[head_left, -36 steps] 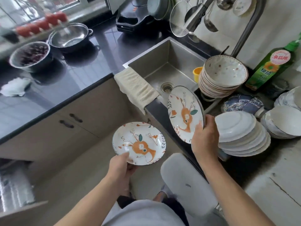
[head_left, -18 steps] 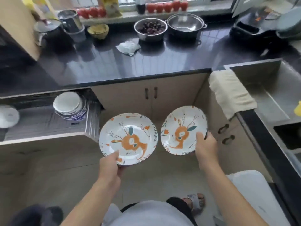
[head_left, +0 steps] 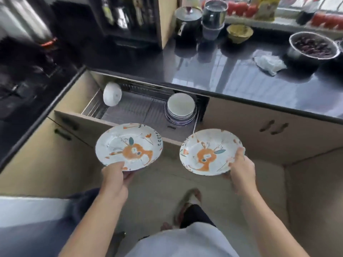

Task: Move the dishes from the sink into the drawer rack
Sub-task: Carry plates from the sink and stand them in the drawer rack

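Observation:
My left hand grips the near rim of a white plate with an orange deer, held almost flat. My right hand grips the right rim of a second deer plate, also almost flat. Both plates hover just in front of the open drawer rack under the black counter. Inside the rack a stack of plates and bowls stands at the right, and a single white bowl stands on edge at the left. The sink is out of view.
The drawer's front panel juts out toward me below the left plate. The black counter carries a bowl of dark fruit, a crumpled cloth, a yellow bowl and metal pots. My foot stands on the beige floor.
I have turned left away from the sink. The open drawer rack has come to the centre of view, and both plates now sit right in front of it, tipped flatter.

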`<state>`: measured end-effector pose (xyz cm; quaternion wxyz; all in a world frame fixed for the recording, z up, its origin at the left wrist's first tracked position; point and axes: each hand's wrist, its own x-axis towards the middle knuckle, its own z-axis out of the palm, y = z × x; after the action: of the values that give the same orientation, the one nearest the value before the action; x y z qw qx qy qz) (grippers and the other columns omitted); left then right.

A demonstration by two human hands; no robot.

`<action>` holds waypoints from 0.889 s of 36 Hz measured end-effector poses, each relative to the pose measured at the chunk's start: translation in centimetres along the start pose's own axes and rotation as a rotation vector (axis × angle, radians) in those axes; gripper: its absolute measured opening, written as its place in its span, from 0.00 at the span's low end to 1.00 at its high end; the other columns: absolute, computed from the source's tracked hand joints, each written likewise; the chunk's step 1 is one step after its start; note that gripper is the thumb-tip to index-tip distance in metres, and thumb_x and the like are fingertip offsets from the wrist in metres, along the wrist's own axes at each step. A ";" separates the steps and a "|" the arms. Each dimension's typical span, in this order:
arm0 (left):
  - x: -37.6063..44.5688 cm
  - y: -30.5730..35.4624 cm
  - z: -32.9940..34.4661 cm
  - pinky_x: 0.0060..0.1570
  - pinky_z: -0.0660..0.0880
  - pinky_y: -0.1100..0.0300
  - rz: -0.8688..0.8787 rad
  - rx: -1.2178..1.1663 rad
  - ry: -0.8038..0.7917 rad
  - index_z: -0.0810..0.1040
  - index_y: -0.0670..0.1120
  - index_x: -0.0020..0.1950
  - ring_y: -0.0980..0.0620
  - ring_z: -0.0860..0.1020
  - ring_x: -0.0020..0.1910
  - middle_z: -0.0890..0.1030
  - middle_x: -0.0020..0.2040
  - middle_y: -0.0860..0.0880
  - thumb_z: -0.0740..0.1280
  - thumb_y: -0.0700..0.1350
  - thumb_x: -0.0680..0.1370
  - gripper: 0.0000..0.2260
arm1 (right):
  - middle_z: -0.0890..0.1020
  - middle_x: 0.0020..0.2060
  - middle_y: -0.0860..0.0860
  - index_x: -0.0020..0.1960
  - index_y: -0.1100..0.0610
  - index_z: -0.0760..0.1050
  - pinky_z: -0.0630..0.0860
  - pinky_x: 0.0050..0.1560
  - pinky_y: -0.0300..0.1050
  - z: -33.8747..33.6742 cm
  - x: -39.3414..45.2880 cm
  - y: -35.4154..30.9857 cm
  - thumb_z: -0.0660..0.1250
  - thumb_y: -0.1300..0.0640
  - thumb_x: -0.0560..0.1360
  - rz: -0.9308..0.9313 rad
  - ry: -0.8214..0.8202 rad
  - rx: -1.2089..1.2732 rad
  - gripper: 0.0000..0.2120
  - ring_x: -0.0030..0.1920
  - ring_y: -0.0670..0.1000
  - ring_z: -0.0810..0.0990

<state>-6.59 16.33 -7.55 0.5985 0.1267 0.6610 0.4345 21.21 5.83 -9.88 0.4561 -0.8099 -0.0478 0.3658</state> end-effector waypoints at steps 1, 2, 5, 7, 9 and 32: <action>1.3 0.5 0.0 0.43 0.79 0.54 -0.005 -0.018 0.007 0.76 0.46 0.66 0.48 0.82 0.46 0.83 0.49 0.49 0.59 0.30 0.80 0.18 | 0.87 0.48 0.48 0.55 0.49 0.81 0.80 0.59 0.56 1.1 -0.1 -0.9 0.50 0.31 0.79 -0.013 0.002 0.006 0.29 0.51 0.56 0.85; 2.6 1.1 0.0 0.44 0.79 0.53 -0.008 -0.028 0.015 0.75 0.46 0.68 0.47 0.83 0.48 0.83 0.51 0.48 0.59 0.30 0.80 0.20 | 0.87 0.49 0.48 0.55 0.48 0.80 0.80 0.60 0.57 2.3 -0.3 -1.7 0.49 0.32 0.81 -0.022 0.013 0.029 0.28 0.52 0.55 0.85; 7.0 3.4 1.2 0.49 0.81 0.50 -0.001 -0.016 0.041 0.74 0.46 0.70 0.44 0.83 0.55 0.83 0.58 0.45 0.59 0.30 0.79 0.22 | 0.85 0.49 0.46 0.57 0.49 0.78 0.78 0.62 0.53 5.9 0.4 -4.4 0.48 0.38 0.84 -0.057 0.032 0.074 0.24 0.55 0.53 0.82; 10.2 5.0 2.4 0.52 0.81 0.48 0.004 -0.005 0.067 0.75 0.48 0.67 0.43 0.83 0.56 0.83 0.58 0.46 0.59 0.30 0.80 0.20 | 0.84 0.51 0.46 0.63 0.51 0.78 0.76 0.62 0.50 8.9 1.8 -6.2 0.48 0.39 0.85 -0.075 0.027 0.072 0.25 0.56 0.52 0.81; 12.5 6.6 3.4 0.52 0.81 0.49 0.011 0.003 0.083 0.74 0.49 0.66 0.44 0.83 0.54 0.83 0.56 0.47 0.58 0.30 0.80 0.19 | 0.84 0.54 0.48 0.63 0.51 0.79 0.78 0.61 0.51 11.8 3.2 -7.7 0.48 0.40 0.85 -0.101 0.000 0.071 0.25 0.57 0.52 0.82; 46.0 22.5 4.6 0.44 0.75 0.53 0.268 0.931 0.244 0.70 0.45 0.57 0.47 0.75 0.50 0.77 0.55 0.47 0.59 0.41 0.82 0.04 | 0.86 0.48 0.55 0.54 0.55 0.80 0.85 0.37 0.53 53.2 16.6 -12.7 0.59 0.49 0.84 0.006 -0.426 -0.254 0.14 0.46 0.54 0.87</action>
<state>-21.97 63.15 -22.14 0.3356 0.4124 0.8279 0.1783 2.70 57.46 -25.95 0.3292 -0.7654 -0.1863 0.5206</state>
